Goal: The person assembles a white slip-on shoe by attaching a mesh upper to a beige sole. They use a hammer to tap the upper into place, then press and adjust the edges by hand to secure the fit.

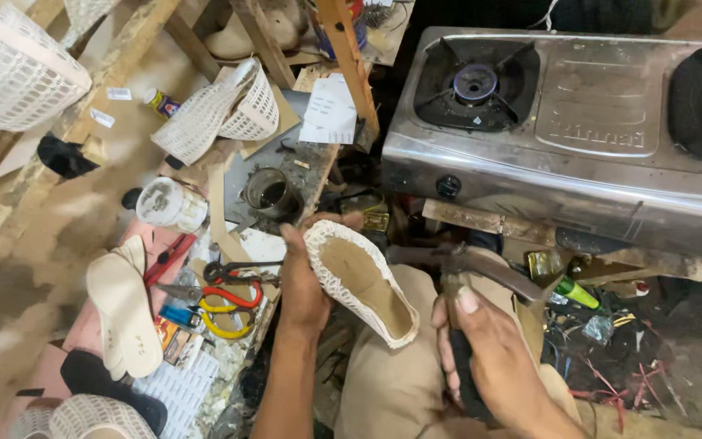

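My left hand point(302, 284) holds a white mesh shoe upper point(359, 280) with a tan insole face turned up, gripping it at its left edge over my knee. My right hand point(481, 358) is closed round the dark handle of a hammer point(469, 264), whose metal head lies just right of the shoe's heel end. The hammer head and the shoe are close together; I cannot tell whether they touch.
A steel two-burner gas stove point(562, 114) fills the upper right. On the floor at left lie pale insoles point(123, 305), scissors and red-and-yellow pliers point(221, 297), a glue tin point(270, 193), a white jar point(171, 203) and more white mesh uppers point(221, 110). Wooden slats cross the top.
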